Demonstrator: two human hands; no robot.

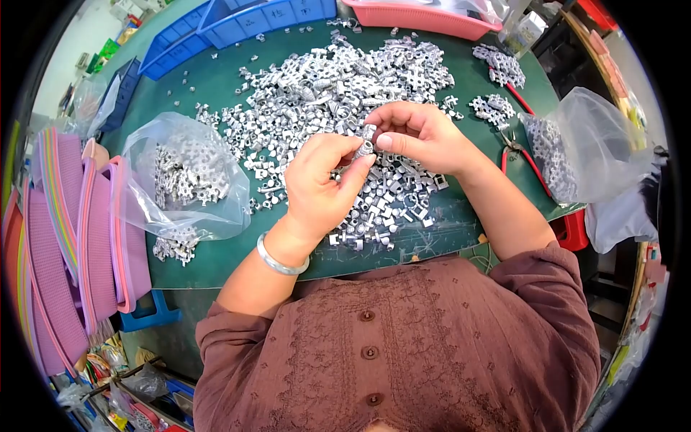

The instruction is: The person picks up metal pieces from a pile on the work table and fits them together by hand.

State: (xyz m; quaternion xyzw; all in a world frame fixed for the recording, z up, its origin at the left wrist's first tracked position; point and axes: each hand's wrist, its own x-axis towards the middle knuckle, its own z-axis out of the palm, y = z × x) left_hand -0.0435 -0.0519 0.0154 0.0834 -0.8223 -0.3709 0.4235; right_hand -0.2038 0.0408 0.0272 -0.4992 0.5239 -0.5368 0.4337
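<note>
Over the near part of a large pile of small silver-grey parts (309, 90), both hands meet at one spot. My left hand (320, 180), with a bangle on its wrist, pinches a small ribbed silver part (365, 148) between thumb and forefinger. From the other side, the thumb and forefinger of my right hand (425, 137) close around a small silver piece (370, 132) right above it. The two pieces overlap in this view, and whether they are joined I cannot tell. Loose parts lie below and around both hands.
An open plastic bag (234, 209) of flat silver parts lies left, another bag (604, 144) right. Red-handled pliers (531, 171) rest near two small heaps. Blue bins (266, 25) and a pink basket (425, 17) line the far edge. Purple straps (61, 288) hang at left.
</note>
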